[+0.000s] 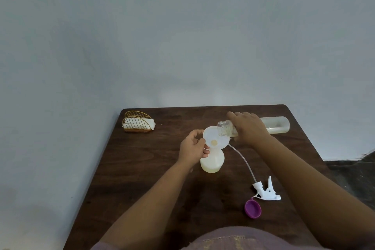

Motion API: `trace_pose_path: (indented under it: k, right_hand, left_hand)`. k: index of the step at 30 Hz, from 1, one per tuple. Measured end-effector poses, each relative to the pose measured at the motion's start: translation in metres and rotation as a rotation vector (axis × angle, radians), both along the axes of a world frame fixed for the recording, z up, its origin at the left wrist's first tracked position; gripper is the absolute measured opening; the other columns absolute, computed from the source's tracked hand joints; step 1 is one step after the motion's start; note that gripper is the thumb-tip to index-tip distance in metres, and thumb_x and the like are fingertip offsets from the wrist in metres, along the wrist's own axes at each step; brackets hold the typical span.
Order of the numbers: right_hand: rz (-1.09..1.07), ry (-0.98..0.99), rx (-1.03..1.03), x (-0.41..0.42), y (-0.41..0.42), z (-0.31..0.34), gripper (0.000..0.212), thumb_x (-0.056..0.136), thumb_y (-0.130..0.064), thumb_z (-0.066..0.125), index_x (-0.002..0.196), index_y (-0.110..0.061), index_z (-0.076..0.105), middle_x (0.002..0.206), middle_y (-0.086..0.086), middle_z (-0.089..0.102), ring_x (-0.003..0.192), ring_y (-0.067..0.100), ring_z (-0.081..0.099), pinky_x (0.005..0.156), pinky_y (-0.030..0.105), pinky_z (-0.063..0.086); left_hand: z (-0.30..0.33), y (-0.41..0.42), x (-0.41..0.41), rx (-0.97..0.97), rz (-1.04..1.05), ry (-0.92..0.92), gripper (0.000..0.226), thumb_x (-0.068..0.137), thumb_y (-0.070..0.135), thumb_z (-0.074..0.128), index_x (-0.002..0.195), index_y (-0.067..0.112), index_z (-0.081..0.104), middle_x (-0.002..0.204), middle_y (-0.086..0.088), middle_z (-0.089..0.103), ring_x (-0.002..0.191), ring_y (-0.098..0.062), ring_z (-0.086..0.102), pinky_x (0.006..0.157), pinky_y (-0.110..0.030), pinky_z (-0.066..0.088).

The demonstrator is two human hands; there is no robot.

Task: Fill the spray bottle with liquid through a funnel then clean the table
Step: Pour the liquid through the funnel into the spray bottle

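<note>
A translucent white spray bottle [213, 163] stands mid-table with pale yellow liquid at its bottom. A white funnel [215, 138] sits in its neck, and a little yellowish liquid pools at the funnel's throat. My left hand [193, 149] grips the funnel's rim and the bottle's neck. A clear bottle [274, 124] with yellowish liquid lies nearly horizontal in my right hand [246, 128], its open threaded mouth over the funnel's right edge. The white trigger sprayer head [266, 189] with its long dip tube lies on the table to the right.
A purple cap [252, 208] lies near the sprayer head. A gold wire holder with white napkins [139, 123] stands at the far left corner of the dark wooden table [142, 168]. A pale wall is behind and to the left; dark floor shows at right.
</note>
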State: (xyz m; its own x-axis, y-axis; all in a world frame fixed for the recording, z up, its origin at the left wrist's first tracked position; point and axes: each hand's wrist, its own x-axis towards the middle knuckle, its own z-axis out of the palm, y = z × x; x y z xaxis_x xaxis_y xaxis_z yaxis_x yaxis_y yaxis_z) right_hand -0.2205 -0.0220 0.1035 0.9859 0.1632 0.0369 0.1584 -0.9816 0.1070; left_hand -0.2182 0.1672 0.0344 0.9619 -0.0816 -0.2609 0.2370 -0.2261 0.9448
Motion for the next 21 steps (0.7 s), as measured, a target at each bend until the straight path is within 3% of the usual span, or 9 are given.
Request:
trace_pose_path:
  k: [16, 21]
  right_hand:
    - [0.004, -0.011, -0.019, 0.0021, -0.0017, -0.0029, 0.049, 0.067, -0.026, 0.074, 0.107, -0.019, 0.046, 0.09, -0.001, 0.059, 0.074, 0.018, 0.046, 0.069, 0.029, 0.038]
    - [0.009, -0.02, -0.015, 0.0026, -0.0034, -0.0046, 0.048, 0.066, -0.027, 0.074, 0.104, -0.019, 0.046, 0.089, -0.001, 0.058, 0.08, 0.021, 0.055, 0.07, 0.031, 0.041]
  left_hand:
    - [0.0009, 0.0008, -0.0024, -0.011, -0.007, 0.0, 0.027, 0.097, 0.013, 0.054, 0.121, 0.025, 0.059, 0.087, -0.003, 0.071, 0.072, -0.017, 0.07, 0.065, -0.026, 0.061]
    - [0.0025, 0.001, -0.0022, -0.008, -0.01, 0.004, 0.027, 0.097, 0.013, 0.053, 0.122, 0.024, 0.058, 0.088, -0.004, 0.07, 0.071, -0.017, 0.069, 0.066, -0.026, 0.061]
